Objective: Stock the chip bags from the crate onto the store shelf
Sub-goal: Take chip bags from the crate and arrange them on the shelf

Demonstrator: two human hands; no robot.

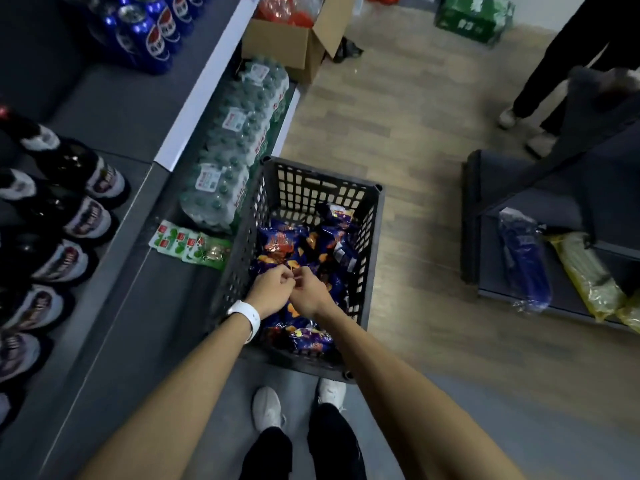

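- The store shelf point(114, 109) runs along the left side, its grey decks stepping down toward the floor; its long edge slants from lower left to upper right.
- On the upper deck stand dark bottles point(74, 216) with pale labels — about seven show, the print too blurred to read — and farther back a cluster of blue cans point(149, 32) with a red-and-white mark, count unclear.
- The bottom deck holds three shrink-wrapped packs of water bottles point(235, 147) lying in a row, red lettering on their labels unreadable, and beside them a strip of small green-and-white packets point(188, 245).
- A dark slotted crate point(372, 216) sits on the floor just beside the shelf base, its long axis running away from the person.
- The chip bags point(284, 240) lie inside the crate in a loose heap — blue-purple with orange print, at least six visible, pointing various ways; the brand name cannot be read.
- Left hand point(272, 289), with a white wristband point(247, 318), and right hand point(308, 289) meet over the heap, fingers curled together; both pinch at something small between them, though whether it is a bag's edge cannot be told.
- Two white shoes point(266, 408) stand at the crate's near end.
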